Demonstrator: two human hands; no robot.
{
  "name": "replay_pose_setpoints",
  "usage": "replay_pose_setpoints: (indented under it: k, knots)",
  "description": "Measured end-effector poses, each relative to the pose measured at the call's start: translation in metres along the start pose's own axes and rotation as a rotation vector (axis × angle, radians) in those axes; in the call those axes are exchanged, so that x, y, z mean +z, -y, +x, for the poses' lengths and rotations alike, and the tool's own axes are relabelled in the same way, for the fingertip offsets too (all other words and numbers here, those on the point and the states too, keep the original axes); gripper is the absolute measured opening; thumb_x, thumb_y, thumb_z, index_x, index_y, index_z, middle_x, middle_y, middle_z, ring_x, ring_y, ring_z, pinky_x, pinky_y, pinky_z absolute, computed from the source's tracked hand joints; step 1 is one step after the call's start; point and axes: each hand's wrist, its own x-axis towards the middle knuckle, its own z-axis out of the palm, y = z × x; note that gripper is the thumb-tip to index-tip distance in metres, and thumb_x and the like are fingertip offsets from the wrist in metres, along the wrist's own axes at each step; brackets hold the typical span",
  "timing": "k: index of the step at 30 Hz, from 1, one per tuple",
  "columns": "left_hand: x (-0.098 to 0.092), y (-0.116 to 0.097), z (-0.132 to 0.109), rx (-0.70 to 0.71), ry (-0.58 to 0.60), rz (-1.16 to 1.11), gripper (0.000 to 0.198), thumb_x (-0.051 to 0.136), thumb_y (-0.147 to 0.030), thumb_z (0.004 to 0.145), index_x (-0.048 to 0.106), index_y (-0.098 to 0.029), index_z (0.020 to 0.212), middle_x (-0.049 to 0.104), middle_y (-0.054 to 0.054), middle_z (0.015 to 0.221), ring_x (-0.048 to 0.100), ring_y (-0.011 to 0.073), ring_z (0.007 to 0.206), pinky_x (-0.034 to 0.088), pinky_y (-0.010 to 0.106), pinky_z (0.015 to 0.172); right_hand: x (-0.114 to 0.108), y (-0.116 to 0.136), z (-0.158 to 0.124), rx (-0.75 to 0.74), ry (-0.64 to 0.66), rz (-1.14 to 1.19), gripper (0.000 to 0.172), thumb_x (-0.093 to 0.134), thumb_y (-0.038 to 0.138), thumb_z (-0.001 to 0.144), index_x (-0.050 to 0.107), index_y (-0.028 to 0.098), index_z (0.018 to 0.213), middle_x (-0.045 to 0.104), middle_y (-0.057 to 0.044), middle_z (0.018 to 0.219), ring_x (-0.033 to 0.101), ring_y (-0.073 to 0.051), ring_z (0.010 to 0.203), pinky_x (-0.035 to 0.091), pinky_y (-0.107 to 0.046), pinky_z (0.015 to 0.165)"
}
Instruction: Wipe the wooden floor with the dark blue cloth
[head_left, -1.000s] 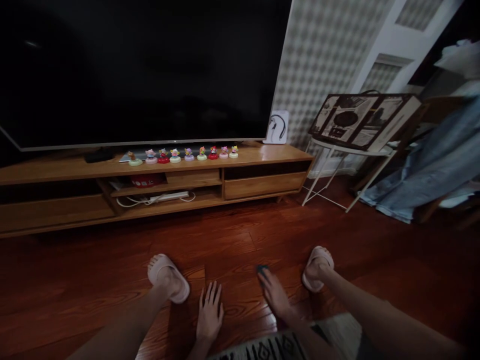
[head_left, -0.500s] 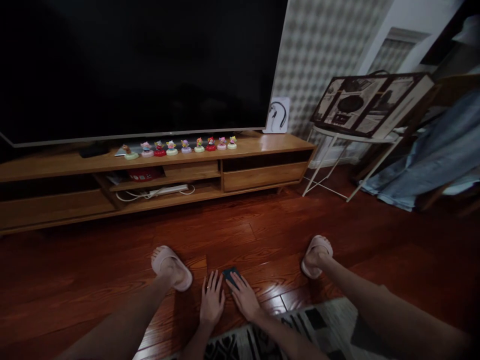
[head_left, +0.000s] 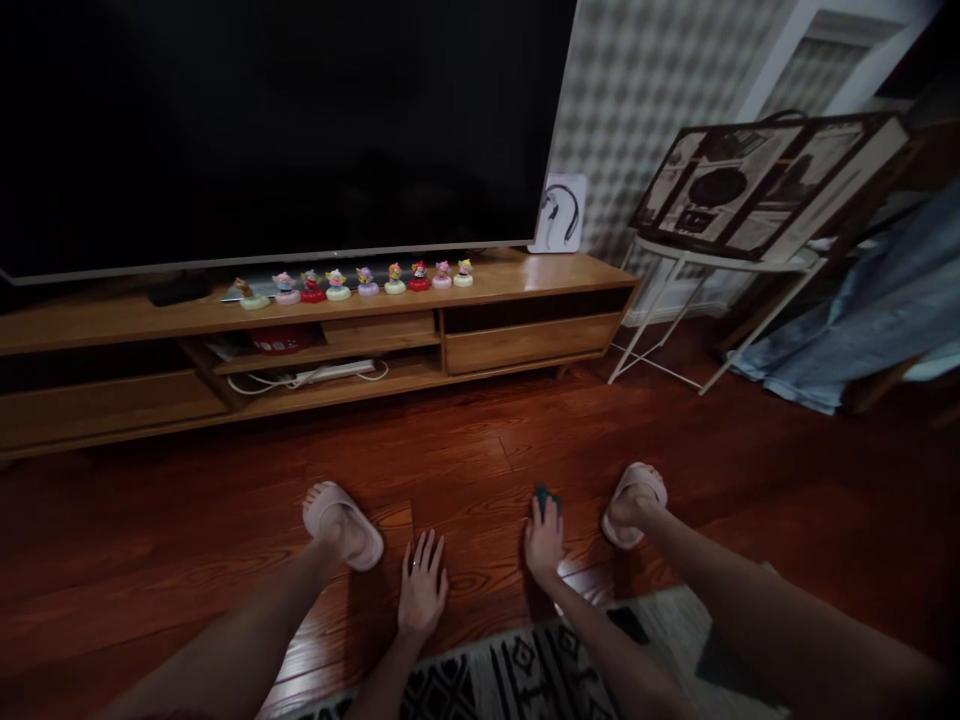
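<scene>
Cloth [head_left: 551, 496] under right hand [head_left: 545, 545] has shifted rightward.

We rest our left hand [head_left: 422, 592] on the near floor [head_left: 480, 520]; rightward, our right hand [head_left: 544, 542] partly covers a teal cloth [head_left: 543, 492].

A person wears pale pink open-toed slippers [head_left: 330, 500] and a slim ring [head_left: 416, 564] on the left hand [head_left: 421, 595], forearms [head_left: 611, 630] bare.

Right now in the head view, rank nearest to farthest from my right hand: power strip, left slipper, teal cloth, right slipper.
1. Teal cloth: under the right hand.
2. Right slipper: on the right.
3. Left slipper: on the left.
4. Power strip: on the TV stand's lower shelf.
</scene>
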Motion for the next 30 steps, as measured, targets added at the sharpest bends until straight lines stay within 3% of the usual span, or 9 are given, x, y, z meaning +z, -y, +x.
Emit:
replay_pose_setpoints:
  k: [4, 6, 10, 16, 18, 20, 24, 27, 30]
  knots:
    - [-0.002, 0.0, 0.001, 0.004, 0.012, -0.024, 0.059, 0.039, -0.024, 0.095, 0.038, -0.026, 0.154, 0.045, 0.004, 0.159, 0.037, 0.0212, 0.149, 0.032, 0.048, 0.121, 0.016, 0.08, -0.052, -0.402, 0.125, 0.125, 0.062, 0.037, 0.012, 0.092, 0.043, 0.02, 0.154, 0.038, -0.012, 0.162, 0.03, -0.024, 0.151, 0.027, -0.049, 0.122]
    - [-0.002, -0.001, 0.001, 0.001, 0.029, -0.032, 0.059, 0.04, -0.024, 0.094, 0.039, -0.026, 0.153, 0.045, 0.004, 0.16, 0.036, 0.0214, 0.149, 0.03, 0.049, 0.122, 0.019, 0.101, -0.065, -0.563, 0.165, 0.17, 0.064, 0.038, 0.011, 0.091, 0.041, 0.023, 0.155, 0.038, -0.009, 0.162, 0.031, -0.021, 0.15, 0.028, -0.046, 0.122]
    - [-0.003, -0.001, 0.001, -0.015, 0.042, -0.028, 0.058, 0.039, -0.025, 0.095, 0.038, -0.027, 0.153, 0.045, 0.004, 0.16, 0.036, 0.0212, 0.149, 0.031, 0.048, 0.122, 0.013, 0.082, -0.035, -0.707, 0.203, 0.176, 0.063, 0.039, 0.011, 0.09, 0.048, 0.027, 0.15, 0.044, -0.005, 0.159, 0.037, -0.018, 0.147, 0.03, -0.044, 0.122]
    - [0.001, -0.001, -0.001, 0.007, -0.022, 0.006, 0.063, 0.04, -0.025, 0.095, 0.029, -0.028, 0.157, 0.045, 0.003, 0.159, 0.038, 0.0198, 0.148, 0.034, 0.046, 0.12, -0.011, -0.039, 0.064, -0.209, 0.045, 0.012, 0.057, 0.032, 0.018, 0.094, 0.053, 0.019, 0.147, 0.05, -0.013, 0.153, 0.04, -0.025, 0.144, 0.032, -0.049, 0.118]
    - [0.001, -0.001, -0.002, 0.006, -0.028, 0.007, 0.064, 0.04, -0.024, 0.095, 0.026, -0.029, 0.158, 0.044, 0.003, 0.16, 0.037, 0.0198, 0.148, 0.033, 0.046, 0.121, -0.018, -0.063, 0.082, -0.04, -0.009, -0.017, 0.057, 0.031, 0.022, 0.095, 0.051, 0.014, 0.148, 0.046, -0.017, 0.155, 0.037, -0.028, 0.146, 0.032, -0.05, 0.117]
    - [-0.001, -0.002, -0.002, 0.005, -0.02, 0.008, 0.065, 0.04, -0.025, 0.095, 0.024, -0.028, 0.158, 0.043, 0.003, 0.161, 0.036, 0.0202, 0.149, 0.033, 0.046, 0.121, -0.021, -0.064, 0.094, 0.132, -0.053, -0.009, 0.06, 0.028, 0.023, 0.096, 0.046, 0.008, 0.151, 0.04, -0.024, 0.157, 0.033, -0.033, 0.148, 0.03, -0.055, 0.116]
    - [-0.009, -0.002, -0.001, 0.025, 0.011, -0.005, 0.067, 0.04, -0.025, 0.096, 0.02, -0.027, 0.159, 0.041, 0.003, 0.162, 0.034, 0.0206, 0.15, 0.031, 0.045, 0.122, -0.005, 0.0, 0.116, 0.222, -0.035, 0.044, 0.064, 0.018, 0.019, 0.096, 0.03, 0.003, 0.157, 0.032, -0.032, 0.158, 0.028, -0.041, 0.148, 0.023, -0.072, 0.111]
    - [-0.012, -0.003, -0.001, 0.028, 0.022, -0.002, 0.067, 0.04, -0.026, 0.096, 0.019, -0.027, 0.159, 0.038, 0.003, 0.163, 0.033, 0.0204, 0.151, 0.029, 0.045, 0.123, 0.022, 0.084, 0.122, -0.036, 0.081, 0.097, 0.062, 0.021, 0.017, 0.097, 0.036, 0.007, 0.156, 0.038, -0.027, 0.157, 0.032, -0.035, 0.148, 0.025, -0.064, 0.115]
    - [-0.008, -0.003, -0.002, 0.016, 0.033, -0.003, 0.066, 0.04, -0.025, 0.096, 0.021, -0.027, 0.159, 0.036, 0.003, 0.165, 0.03, 0.0209, 0.152, 0.029, 0.045, 0.123, 0.048, 0.176, 0.101, -0.407, 0.222, 0.168, 0.055, 0.031, 0.019, 0.098, 0.048, 0.015, 0.15, 0.045, -0.018, 0.156, 0.036, -0.027, 0.147, 0.026, -0.051, 0.119]
